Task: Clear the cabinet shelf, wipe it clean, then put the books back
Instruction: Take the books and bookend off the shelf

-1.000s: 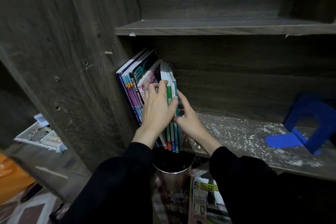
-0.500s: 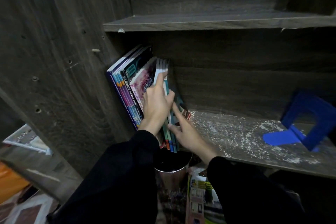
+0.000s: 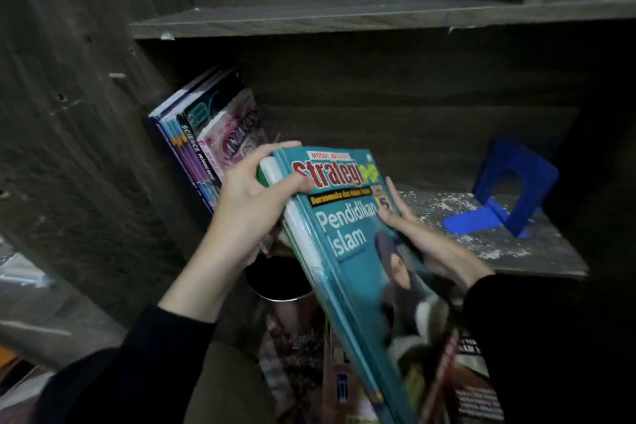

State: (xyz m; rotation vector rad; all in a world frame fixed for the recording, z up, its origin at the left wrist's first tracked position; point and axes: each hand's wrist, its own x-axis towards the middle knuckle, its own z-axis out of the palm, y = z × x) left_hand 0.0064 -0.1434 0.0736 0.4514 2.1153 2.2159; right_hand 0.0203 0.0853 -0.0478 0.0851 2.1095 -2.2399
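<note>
My left hand [image 3: 254, 206] grips the top of the teal books [image 3: 358, 262] in front of the shelf [image 3: 516, 255]; my right hand [image 3: 433, 248] pinches their side at 3 o'clock. More books [image 3: 206, 134] lean at 10 o'clock.

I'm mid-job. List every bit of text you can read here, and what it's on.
"strategi": teal book, cover, red letters
"Pendidikan Islam": same cover, white letters
"5": same cover, right edge
"SCIENCE": spine of a shelved book
"ANA": pink book, cover; the rest is unreadable
Too blurred to read: the small top line and black strip on the teal cover, and the print on the magazines below.
</note>
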